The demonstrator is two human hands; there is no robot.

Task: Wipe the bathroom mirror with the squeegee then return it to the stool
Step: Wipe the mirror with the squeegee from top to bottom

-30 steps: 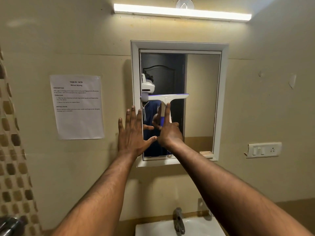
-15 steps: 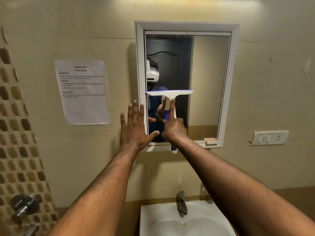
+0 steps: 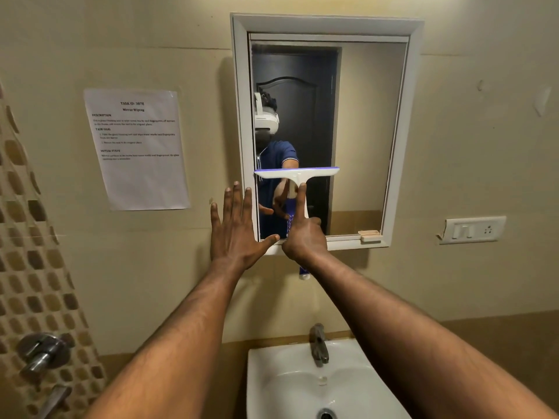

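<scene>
The right hand [image 3: 305,237] was closed around the handle of the squeegee [image 3: 298,176], with its index finger stretched straight up along the white neck of the tool. The squeegee's blade lay level across the lower left part of the bathroom mirror [image 3: 369,131], pressed flat to the glass, its blue rubber edge uppermost. The bottom end of the handle showed below the wrist, under the mirror's white frame [image 3: 239,86].

The left hand [image 3: 237,231] was open, fingers spread and pointing up, its palm laid flat on the beige wall and over the left side of the frame; its thumb reached toward the right hand, just beside it at the frame's lower edge. It held nothing.

A printed task sheet [image 3: 137,149] was stuck to the wall left of the mirror, and a switch plate [image 3: 472,229] sat to the right. Beneath the arms stood a white washbasin [image 3: 272,382] with a metal tap [image 3: 319,343]. The stool was not in the view.
</scene>
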